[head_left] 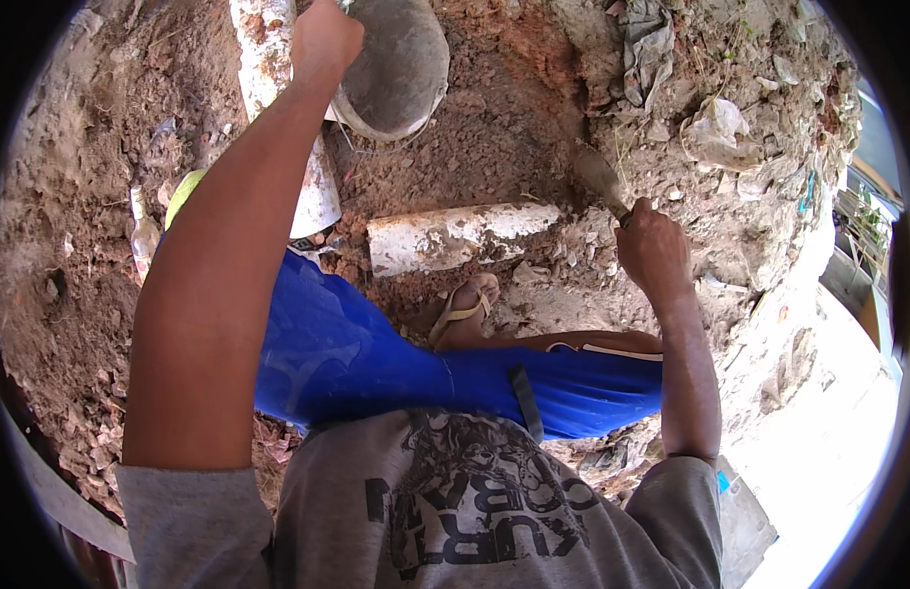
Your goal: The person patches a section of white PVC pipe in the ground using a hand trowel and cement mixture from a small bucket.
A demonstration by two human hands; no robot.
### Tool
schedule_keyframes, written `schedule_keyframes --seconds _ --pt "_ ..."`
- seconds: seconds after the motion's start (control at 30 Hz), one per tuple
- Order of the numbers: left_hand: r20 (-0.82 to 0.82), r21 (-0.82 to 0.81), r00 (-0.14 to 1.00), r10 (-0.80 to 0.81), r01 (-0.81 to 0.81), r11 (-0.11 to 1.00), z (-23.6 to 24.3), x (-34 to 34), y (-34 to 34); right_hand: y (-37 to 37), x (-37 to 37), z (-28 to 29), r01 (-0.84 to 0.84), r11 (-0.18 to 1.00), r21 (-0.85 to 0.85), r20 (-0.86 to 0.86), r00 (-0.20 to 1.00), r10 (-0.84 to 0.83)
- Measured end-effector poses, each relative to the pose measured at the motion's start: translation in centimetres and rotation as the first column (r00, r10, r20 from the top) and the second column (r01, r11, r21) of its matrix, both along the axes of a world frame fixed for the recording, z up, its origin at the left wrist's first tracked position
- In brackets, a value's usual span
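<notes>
My left hand (327, 44) is closed at the left edge of a round grey bucket (396, 69), apparently gripping its rim; the fingertips are partly cut off by the top of the picture. A thin wire handle hangs along the bucket's near side. Under and beside my left forearm lies a long white pipe (320, 191) smeared with dirt. My right hand (656, 250) is wrapped round the handle of a trowel (599, 175), whose dirty blade points up and left against the soil. Between my hands a shorter, mud-stained white pipe piece (465, 238) lies crosswise on the ground.
My sandalled foot (467, 306) rests just below the short pipe. A glass bottle (143, 236) and a partly hidden yellow-green object (183, 196) are at the left. Crumpled grey plastic (648, 49) and a pale plastic scrap (720, 133) lie on rough, stony soil at the upper right.
</notes>
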State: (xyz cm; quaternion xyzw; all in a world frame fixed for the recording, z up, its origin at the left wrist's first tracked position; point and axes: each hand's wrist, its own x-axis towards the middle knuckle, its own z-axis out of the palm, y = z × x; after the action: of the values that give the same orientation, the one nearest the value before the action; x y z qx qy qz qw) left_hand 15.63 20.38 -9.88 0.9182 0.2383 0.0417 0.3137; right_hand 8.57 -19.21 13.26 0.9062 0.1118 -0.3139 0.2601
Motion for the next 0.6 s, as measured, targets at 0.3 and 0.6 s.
schedule_keyframes --seconds 0.3,0.6 --pt "-0.046 -0.065 0.999 0.022 -0.025 0.998 0.2 1.0 -0.1 -1.2 -1.3 -12.8 0.399 0.821 0.408 -0.060 0.909 -0.412" --pt "-0.047 -0.042 0.999 -0.009 0.007 0.999 1.0 0.9 -0.4 1.9 -0.2 -10.1 0.433 0.893 0.122 -0.032 0.901 -0.433"
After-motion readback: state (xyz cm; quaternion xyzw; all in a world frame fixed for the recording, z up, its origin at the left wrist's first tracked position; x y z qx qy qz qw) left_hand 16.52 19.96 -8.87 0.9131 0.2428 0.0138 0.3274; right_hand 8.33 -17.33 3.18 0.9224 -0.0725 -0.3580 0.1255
